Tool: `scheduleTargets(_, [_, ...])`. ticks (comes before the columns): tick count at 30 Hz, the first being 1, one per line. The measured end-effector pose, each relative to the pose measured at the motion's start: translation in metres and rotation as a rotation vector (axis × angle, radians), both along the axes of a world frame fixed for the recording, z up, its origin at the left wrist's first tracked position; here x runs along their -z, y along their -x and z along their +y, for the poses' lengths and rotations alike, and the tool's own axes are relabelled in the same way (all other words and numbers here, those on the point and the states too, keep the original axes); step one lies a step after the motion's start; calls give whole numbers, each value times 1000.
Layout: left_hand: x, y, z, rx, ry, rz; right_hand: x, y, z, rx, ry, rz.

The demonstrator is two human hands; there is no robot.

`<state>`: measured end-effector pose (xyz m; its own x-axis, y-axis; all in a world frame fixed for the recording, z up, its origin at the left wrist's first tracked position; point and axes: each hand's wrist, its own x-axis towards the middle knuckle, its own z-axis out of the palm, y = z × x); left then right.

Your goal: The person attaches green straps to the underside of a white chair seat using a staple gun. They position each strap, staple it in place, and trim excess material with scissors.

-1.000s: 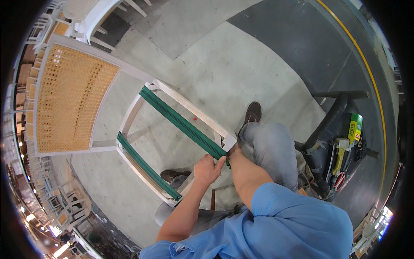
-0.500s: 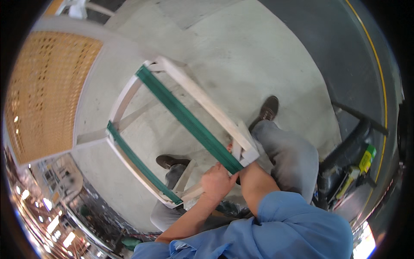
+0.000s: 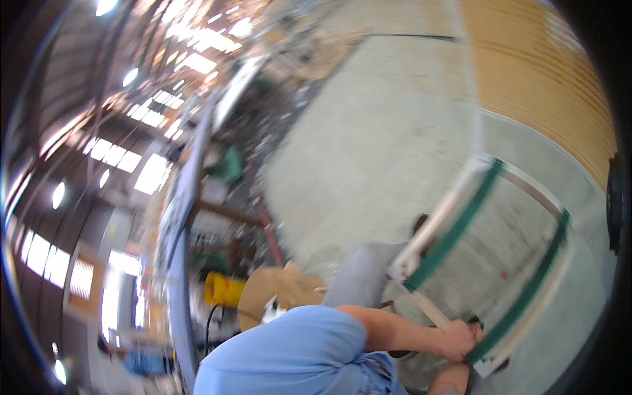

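Observation:
A pale wooden chair frame (image 3: 438, 227) with two green webbing strips is at the right, over my legs. One green strip (image 3: 454, 240) runs along its left rail, and another green strip (image 3: 523, 299) along its right side. A woven cane panel (image 3: 540, 85) lies beyond the frame. My left hand (image 3: 459, 340) is closed at the near rail, by the near end of the right strip. Something small and dark green shows beside its fingers, too blurred to name. Of my right hand (image 3: 451, 378), mostly wrist and forearm show below; its fingers are hidden.
Left of my legs stand a round brown board (image 3: 266, 296) and a yellow object (image 3: 224, 289), beside a long bench with a blue-grey edge (image 3: 181, 263). Another person in blue (image 3: 145, 362) is at the far lower left. Scraps litter the floor (image 3: 283, 128) beyond.
My view has swung strongly to the left, so the chair frame now appears at the right and the workshop fills the left. My left hand stays at the frame's near side.

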<state>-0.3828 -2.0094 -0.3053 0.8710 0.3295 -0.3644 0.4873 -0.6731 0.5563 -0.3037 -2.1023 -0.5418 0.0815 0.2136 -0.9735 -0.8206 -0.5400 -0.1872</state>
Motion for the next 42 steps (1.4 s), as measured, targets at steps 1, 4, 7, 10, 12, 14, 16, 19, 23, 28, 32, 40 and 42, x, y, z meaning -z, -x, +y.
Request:
scheduleTargets(1, [14, 1, -9, 42, 1, 60, -2, 1, 1, -98, 3, -14])
scheduleTargets(4, [19, 2, 1, 278, 104, 139, -5, 4, 6, -358, 54, -30])
scheduleTargets(7, [26, -1, 33, 318, 576, 155, -9, 7, 8, -569, 81, -28])
scheduleTargets(10, [35, -7, 58, -158, 1571, 325, -10, 11, 8, -660, 82, -7])
scheduleTargets(12, [36, -19, 55, -341, 1321, 460, -8, 9, 8, -692, 99, -7])
scheduleTargets(14, [37, -33, 52, -495, 1049, 570, -4, 7, 7, -698, 103, -6])
scheduleTargets(16, [50, -42, 42, -549, 925, 542, -2, 10, 7, -722, 93, 9])
scheduleTargets(19, [65, -50, 29, -573, 888, 514, 0, 12, 4, -769, 93, 21])
scheduleTargets(23, [78, -59, 22, -580, 876, 521, 1, 11, -2, -811, 84, 33])
scheduleTargets(28, [83, -68, 21, -566, 872, 526, 3, 8, -7, -832, 81, 36])
scheduleTargets(32, [84, -70, 24, -552, 875, 507, 2, 6, -9, -874, 80, 26])
scheduleTargets(40, [80, -65, 25, -516, 944, 410, -17, 0, -14, -990, 111, -25])
scheduleTargets(42, [76, -59, 20, -501, 960, 370, -30, 5, -16, -1044, 113, -25])
